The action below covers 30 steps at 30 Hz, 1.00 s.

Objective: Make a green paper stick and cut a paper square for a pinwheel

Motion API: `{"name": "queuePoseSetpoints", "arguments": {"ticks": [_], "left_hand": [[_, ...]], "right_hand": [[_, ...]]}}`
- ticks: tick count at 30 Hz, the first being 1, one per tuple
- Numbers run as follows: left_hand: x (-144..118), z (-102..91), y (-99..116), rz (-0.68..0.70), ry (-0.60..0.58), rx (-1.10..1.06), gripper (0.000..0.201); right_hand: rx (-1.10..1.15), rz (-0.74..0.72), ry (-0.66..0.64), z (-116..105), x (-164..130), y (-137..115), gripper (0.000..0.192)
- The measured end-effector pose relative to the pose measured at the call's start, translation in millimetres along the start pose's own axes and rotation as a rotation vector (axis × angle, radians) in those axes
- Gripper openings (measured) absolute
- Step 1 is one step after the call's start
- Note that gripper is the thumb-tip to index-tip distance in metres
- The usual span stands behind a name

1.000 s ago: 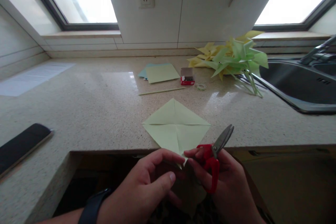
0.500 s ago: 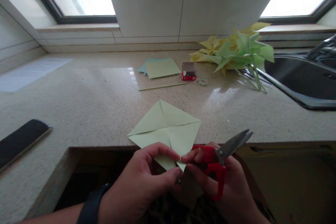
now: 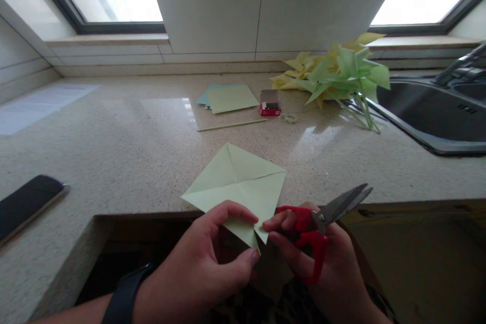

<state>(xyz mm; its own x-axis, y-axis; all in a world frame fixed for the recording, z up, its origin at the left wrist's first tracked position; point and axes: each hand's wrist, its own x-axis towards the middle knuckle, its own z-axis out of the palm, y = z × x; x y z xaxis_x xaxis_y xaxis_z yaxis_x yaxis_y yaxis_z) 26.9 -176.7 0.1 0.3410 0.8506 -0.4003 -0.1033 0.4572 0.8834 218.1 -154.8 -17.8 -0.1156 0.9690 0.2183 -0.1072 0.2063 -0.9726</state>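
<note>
A pale green creased paper square (image 3: pixel 237 182) lies on the speckled countertop (image 3: pixel 132 147), its near corner hanging over the front edge. My left hand (image 3: pixel 205 263) pinches that near corner between thumb and forefinger. My right hand (image 3: pixel 322 268) holds red-handled scissors (image 3: pixel 322 217) with the blades nearly together and pointing right, and its fingertips also touch the paper's near corner. A dark watch sits on my left wrist.
Behind lie a stack of green and blue paper sheets (image 3: pixel 228 97), a thin stick (image 3: pixel 231 125), a small red box (image 3: pixel 270 103), a tape roll (image 3: pixel 291 118) and a heap of yellow and green paper pinwheels (image 3: pixel 337 73). A sink (image 3: pixel 436 111) is at right, a black phone (image 3: pixel 26 202) at left.
The paper has turned counter-clockwise and slid a little to the left. The scissors have swung from pointing up to pointing right. Both hands stay at the near corner.
</note>
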Motion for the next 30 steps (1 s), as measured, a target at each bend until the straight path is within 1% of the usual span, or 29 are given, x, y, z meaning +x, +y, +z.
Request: {"name": "queuePoseSetpoints", "arguments": {"ticks": [3, 7, 8, 11, 15, 18, 21, 30], "left_hand": [[-0.4, -1.1, -1.2, -0.002, -0.011, 0.008, 0.032], [0.2, -2.6, -1.4, 0.031, -0.014, 0.020, 0.042], [0.4, -3.2, -1.1, 0.040, 0.008, 0.040, 0.042], [1.2, -5.3, 0.8, 0.054, 0.060, 0.130, 0.029], [1.6, -7.2, 2.3, 0.053, 0.055, 0.165, 0.025], [1.8, -7.3, 1.8, 0.066, 0.049, 0.156, 0.026], [1.5, -6.8, 1.7, 0.059, 0.041, 0.142, 0.026], [1.7, -5.7, 2.9, 0.052, 0.063, 0.115, 0.023]], "right_hand": [[-0.006, 0.011, -0.004, -1.3, -2.0, 2.4, 0.021], [-0.018, 0.016, 0.005, -2.4, -1.5, 4.3, 0.020], [-0.024, 0.009, 0.011, -2.6, -1.2, 4.5, 0.020], [-0.079, -0.033, 0.027, -3.5, -1.4, 5.7, 0.019], [-0.186, -0.104, 0.041, -4.8, -3.7, 8.7, 0.021], [-0.214, -0.119, 0.037, -5.3, -4.8, 10.3, 0.020], [-0.196, -0.096, 0.026, -6.1, -5.8, 10.3, 0.020], [-0.083, 0.056, -0.029, -15.7, -10.7, 11.5, 0.019]]}}
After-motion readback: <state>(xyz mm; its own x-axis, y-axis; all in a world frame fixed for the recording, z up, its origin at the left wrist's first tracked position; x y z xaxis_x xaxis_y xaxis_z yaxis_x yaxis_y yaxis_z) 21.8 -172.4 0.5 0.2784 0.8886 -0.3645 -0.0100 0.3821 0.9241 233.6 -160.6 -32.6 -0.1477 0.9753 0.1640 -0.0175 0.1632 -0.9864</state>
